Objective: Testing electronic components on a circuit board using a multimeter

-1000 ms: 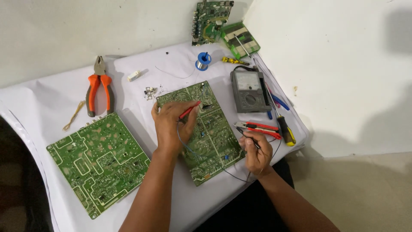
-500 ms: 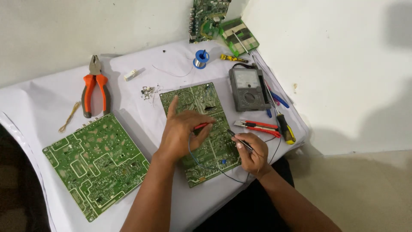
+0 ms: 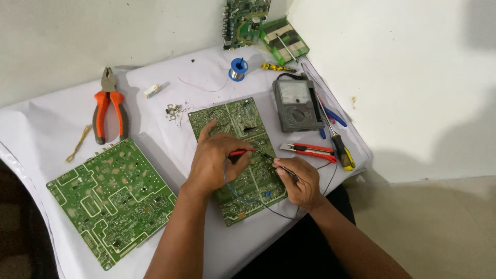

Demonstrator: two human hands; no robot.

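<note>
White-covered table (image 3: 41,124) against wall. Left hand (image 3: 214,163) is pinching red probe (image 3: 238,153), right hand (image 3: 299,181) black probe (image 3: 283,168), on stiff, fragile circuit board (image 3: 243,129); edges are offering safest grip.

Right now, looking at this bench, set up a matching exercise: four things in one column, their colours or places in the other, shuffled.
1. pliers
2. solder spool
3. meter
4. left hand

A. blue, near the table's back edge
B. grey, right of the middle board
C. orange handles, far left
D. holding a red probe

Pairs: 1-C, 2-A, 3-B, 4-D
</note>
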